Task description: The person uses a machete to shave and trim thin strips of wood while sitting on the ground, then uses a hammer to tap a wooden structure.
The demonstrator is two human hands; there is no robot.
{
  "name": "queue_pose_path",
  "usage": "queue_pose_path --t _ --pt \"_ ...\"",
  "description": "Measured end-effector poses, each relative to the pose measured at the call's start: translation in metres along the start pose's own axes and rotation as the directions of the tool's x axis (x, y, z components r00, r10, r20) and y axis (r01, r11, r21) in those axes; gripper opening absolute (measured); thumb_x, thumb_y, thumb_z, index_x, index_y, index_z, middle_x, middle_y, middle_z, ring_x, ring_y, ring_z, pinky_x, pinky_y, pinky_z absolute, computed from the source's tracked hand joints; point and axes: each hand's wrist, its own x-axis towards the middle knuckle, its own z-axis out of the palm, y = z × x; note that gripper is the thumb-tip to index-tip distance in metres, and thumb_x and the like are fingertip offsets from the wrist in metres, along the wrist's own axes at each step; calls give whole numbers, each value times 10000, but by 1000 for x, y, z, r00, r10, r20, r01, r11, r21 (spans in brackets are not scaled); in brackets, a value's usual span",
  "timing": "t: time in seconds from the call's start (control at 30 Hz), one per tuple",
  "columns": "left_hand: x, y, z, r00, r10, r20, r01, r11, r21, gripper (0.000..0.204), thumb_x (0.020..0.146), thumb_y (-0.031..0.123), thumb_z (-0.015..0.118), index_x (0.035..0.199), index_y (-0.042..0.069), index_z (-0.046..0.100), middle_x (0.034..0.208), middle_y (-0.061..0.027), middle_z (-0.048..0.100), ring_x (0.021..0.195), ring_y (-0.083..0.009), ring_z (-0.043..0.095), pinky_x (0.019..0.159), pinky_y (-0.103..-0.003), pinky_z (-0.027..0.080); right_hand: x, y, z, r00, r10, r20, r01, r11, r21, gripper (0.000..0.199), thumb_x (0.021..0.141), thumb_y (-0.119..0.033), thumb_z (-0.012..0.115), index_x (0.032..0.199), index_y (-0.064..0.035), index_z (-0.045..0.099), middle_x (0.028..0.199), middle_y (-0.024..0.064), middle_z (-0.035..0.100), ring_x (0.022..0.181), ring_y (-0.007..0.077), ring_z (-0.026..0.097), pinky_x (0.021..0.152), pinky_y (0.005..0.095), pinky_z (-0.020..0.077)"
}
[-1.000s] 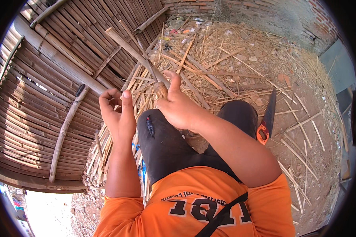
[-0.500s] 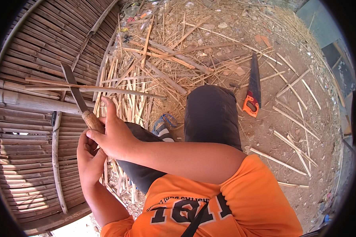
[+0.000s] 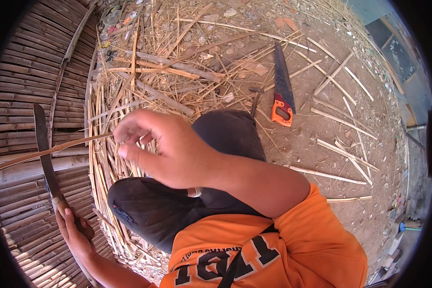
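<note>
My left hand [image 3: 74,228] is closed round the wooden handle of a machete [image 3: 43,132], its dark blade standing up toward the bamboo wall. A thin bamboo strip [image 3: 67,145] crosses the blade at a slant; whether the blade sits in a split in it cannot be made out. At the strip's inner end is my right hand [image 3: 165,146], slightly blurred, its curled fingers closed on that end above my bent knee.
A bamboo-slat wall [image 3: 19,103] runs along the left, with pale split strips [image 3: 98,168] heaped beside it. A handsaw [image 3: 284,89] with an orange grip lies on the dirt floor ahead. Several loose bamboo sticks [image 3: 348,156] are scattered to the right.
My right hand has left the machete handle and moved right and up to the strip's end. The machete has shifted left and down in my left hand. The view has turned too.
</note>
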Motion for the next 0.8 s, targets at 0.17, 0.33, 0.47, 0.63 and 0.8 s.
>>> queue_pose_path --t 0.17,0.33,0.47,0.63,0.8 --pt "7 9 -6 995 75 -71 -49 947 317 300 1073 384 508 1086 88 548 691 61 409 531 -16 374 461 -202 350 -14 130 -194 677 370 -637 -579 801 -151 222 982 -192 657 1089 -12 583 930 54 654 792 117 620 663 281 494" --pt "11 47 12 995 99 33 -104 900 424 351 1047 406 557 1124 63 562 665 71 424 488 -16 358 429 -212 338 -132 272 -264 288 713 -639 -888 -51 -457 634 859 -441 691 1172 109 651 1180 346 651 1162 450 631 960 488 514" --pt "10 71 24 994 95 61 -113 883 455 393 1002 324 656 1181 -23 602 688 43 523 576 -36 455 515 -225 376 -154 284 -273 179 754 -632 -765 -296 -571 620 874 -444 672 1162 105 653 1161 339 658 1136 445 640 939 486 514" --pt "-2 74 24 990 103 94 -136 858 496 389 975 284 690 1184 -33 609 704 10 558 625 -61 473 576 -245 398 -155 291 -282 137 752 -645 -712 -378 -592 604 893 -448 649 1149 100 656 1138 330 666 1105 438 650 913 483 514" --pt "-7 88 40 990 114 83 -141 812 566 388 959 287 697 1139 -48 616 693 -45 561 640 -120 476 606 -300 418 -164 291 -293 141 737 -660 -738 -366 -567 592 913 -452 625 1136 94 658 1115 321 675 1073 431 661 888 480 515"
